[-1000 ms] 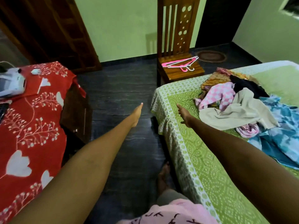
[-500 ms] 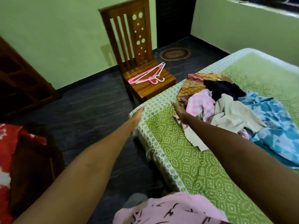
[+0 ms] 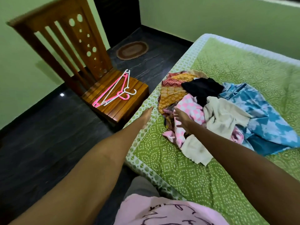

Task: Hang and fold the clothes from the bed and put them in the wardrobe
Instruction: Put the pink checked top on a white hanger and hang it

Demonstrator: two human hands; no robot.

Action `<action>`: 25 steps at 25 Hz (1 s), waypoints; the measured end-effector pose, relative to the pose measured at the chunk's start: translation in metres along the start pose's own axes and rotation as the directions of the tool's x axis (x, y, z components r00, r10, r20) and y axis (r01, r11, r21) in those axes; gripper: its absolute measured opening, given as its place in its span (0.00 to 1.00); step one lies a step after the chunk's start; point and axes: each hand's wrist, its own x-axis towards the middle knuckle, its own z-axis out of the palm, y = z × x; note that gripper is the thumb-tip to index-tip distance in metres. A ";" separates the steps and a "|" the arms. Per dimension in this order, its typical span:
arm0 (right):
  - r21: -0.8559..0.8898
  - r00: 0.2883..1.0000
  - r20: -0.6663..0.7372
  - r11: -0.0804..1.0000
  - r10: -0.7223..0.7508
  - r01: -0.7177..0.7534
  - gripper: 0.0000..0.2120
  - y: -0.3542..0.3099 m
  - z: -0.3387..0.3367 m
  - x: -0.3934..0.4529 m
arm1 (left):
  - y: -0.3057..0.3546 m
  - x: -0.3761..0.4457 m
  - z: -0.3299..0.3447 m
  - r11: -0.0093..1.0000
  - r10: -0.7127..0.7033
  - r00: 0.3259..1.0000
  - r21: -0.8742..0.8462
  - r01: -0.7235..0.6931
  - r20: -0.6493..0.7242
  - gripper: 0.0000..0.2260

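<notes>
Clothes pile [image 3: 215,109]: my right hand [image 3: 182,118], grip spread, could drag tangled garments; left hand [image 3: 146,116] empty, straight.

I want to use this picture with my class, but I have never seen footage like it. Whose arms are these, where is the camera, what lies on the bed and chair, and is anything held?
The camera sits on a person's head and looks forward and down, so the two bare arms are that person's own. There is no machine. The left hand is stretched out flat over the bed's edge. The right hand reaches with spread fingers over a pile of clothes on the green bedspread. Neither hand has a grip on anything yet. Pink and white hangers lie on the seat of a wooden chair beside the bed. No wardrobe shows in this picture.
</notes>
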 end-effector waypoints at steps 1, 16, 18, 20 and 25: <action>0.013 1.000 0.001 1.000 0.015 -0.015 0.26 -0.012 0.010 0.016 | 0.010 0.014 -0.013 1.000 -0.008 1.000 0.002 0.008 0.012 0.26; 0.063 0.958 0.109 0.960 0.264 -0.272 0.27 -0.109 0.204 0.273 | 0.021 0.218 -0.220 0.989 0.014 0.993 -0.143 -0.031 -0.116 0.21; 0.075 0.944 0.134 0.947 0.302 -0.313 0.24 -0.104 0.232 0.312 | 0.009 0.252 -0.238 0.986 -0.019 0.991 -0.168 -0.003 -0.134 0.19; 0.078 0.930 0.157 0.935 0.332 -0.347 0.20 -0.096 0.254 0.342 | -0.001 0.276 -0.252 0.987 -0.031 0.987 -0.159 0.005 -0.158 0.18; 0.152 0.901 0.157 0.891 0.405 -0.427 0.11 -0.076 0.292 0.414 | -0.034 0.355 -0.285 0.990 -0.020 0.970 0.133 0.054 -0.242 0.23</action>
